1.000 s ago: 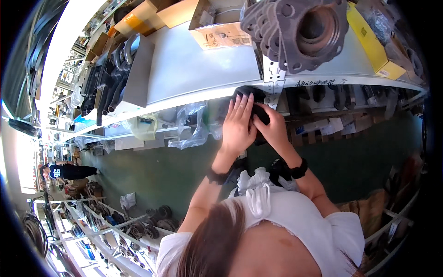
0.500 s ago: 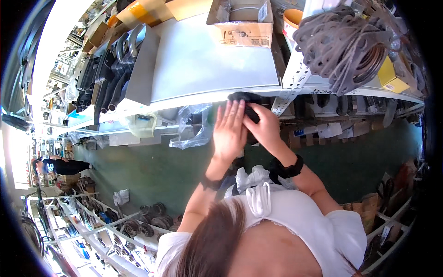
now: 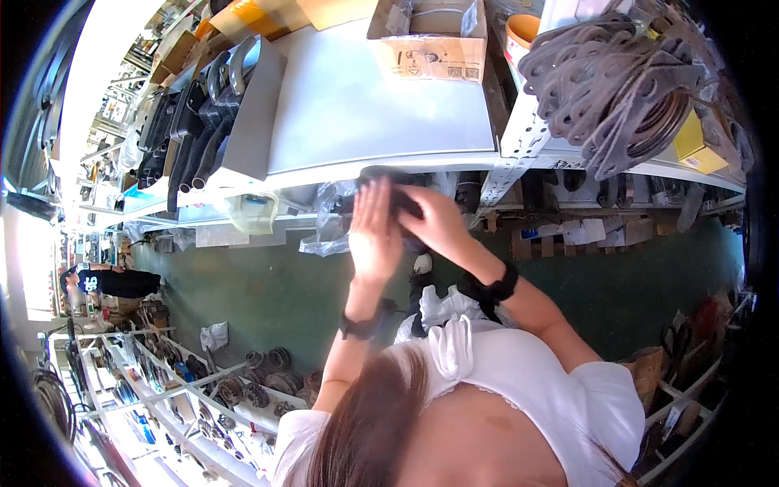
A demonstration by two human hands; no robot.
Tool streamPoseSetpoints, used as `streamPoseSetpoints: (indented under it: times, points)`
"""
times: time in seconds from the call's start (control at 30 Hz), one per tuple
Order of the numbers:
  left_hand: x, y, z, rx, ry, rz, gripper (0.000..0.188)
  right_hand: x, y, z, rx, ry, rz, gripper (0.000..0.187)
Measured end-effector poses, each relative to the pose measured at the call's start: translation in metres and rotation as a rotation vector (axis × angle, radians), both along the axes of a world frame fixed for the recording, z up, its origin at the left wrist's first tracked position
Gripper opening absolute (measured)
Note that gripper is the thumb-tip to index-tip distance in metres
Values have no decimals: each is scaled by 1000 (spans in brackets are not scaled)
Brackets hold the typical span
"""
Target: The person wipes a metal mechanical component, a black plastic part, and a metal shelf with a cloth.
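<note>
Your left hand [image 3: 375,231] and right hand [image 3: 434,221] together clasp a black rubber part [image 3: 388,177] at the near edge of the grey shelf [image 3: 381,105]

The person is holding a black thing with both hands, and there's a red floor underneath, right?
Not quite. The floor is green, not red, as the head view shows. The rest holds: the left hand and right hand both hold the black thing.

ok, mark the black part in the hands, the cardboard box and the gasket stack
black part [image 3: 388,175], head view, top edge above the fingers
cardboard box [image 3: 428,55], head view, front face
gasket stack [image 3: 617,81], head view, grey rings at the front
</note>
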State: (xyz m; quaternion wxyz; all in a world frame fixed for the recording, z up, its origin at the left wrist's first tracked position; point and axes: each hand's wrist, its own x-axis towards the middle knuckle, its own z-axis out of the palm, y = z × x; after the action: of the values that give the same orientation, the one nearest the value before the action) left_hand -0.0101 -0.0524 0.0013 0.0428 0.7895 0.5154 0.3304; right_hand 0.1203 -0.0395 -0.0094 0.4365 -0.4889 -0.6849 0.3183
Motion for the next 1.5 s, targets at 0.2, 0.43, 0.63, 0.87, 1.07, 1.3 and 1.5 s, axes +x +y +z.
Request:
streamPoseSetpoints:
  times: [0.2, 0.43, 0.63, 0.87, 1.07, 1.3, 1.5]
  points:
    - [85, -6, 0, -60, 14, -240, 58, 84, -28, -20, -19, -16, -258, 38]
    - [117, -10, -5, -47, -10, -261, 63, 108, -47, -24, -142, 72, -363, 37]
    - [105, -11, 2, -42, 69, -227, 58, 89, -35, -23, -95, 139, -345, 37]
    - [85, -3, 7, -67, -21, -298, 55, 60, -25, -15, -57, 244, -467, 28]
    - [54, 10, 5, -89, -63, -433, 55, 32, -16, -22, -32, 235, -610, 24]
    - [-2, 22, 3, -80, -118, -497, 53, -20, -9, -18, 19, 122, -676, 23]
    - [-60, 30, 8, -140, -38, -452, 50, -72, 0, -6, 33, 46, -613, 20]
